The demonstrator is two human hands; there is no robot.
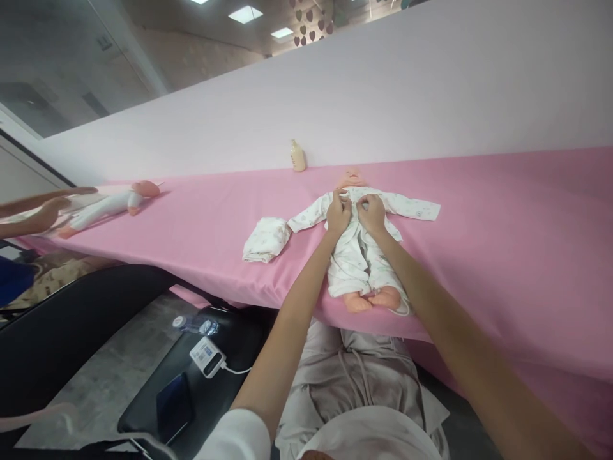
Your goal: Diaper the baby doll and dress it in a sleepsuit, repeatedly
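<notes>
A baby doll [352, 176] lies on its back, feet toward me, on the pink-covered table. It wears a white printed long-sleeved baby shirt [412, 206], sleeves spread to both sides, and white baby pants [345, 263]. Over the doll's chest my left hand [339, 214] pinches the shirt's front edge. Just beside it my right hand [372, 213] is closed on the other side of the same front, fingertips together. The exact fastening between the fingers is too small to make out. Left of the doll sits a folded white printed cloth [267, 239].
A cream bottle [297, 157] stands against the wall behind the pink tablecloth [502, 255]. At far left, another person's hands [48, 214] are at a second doll [108, 203]. A black chair [230, 358] below holds a phone [175, 407], a white device [207, 356] and plastic bottles [195, 324].
</notes>
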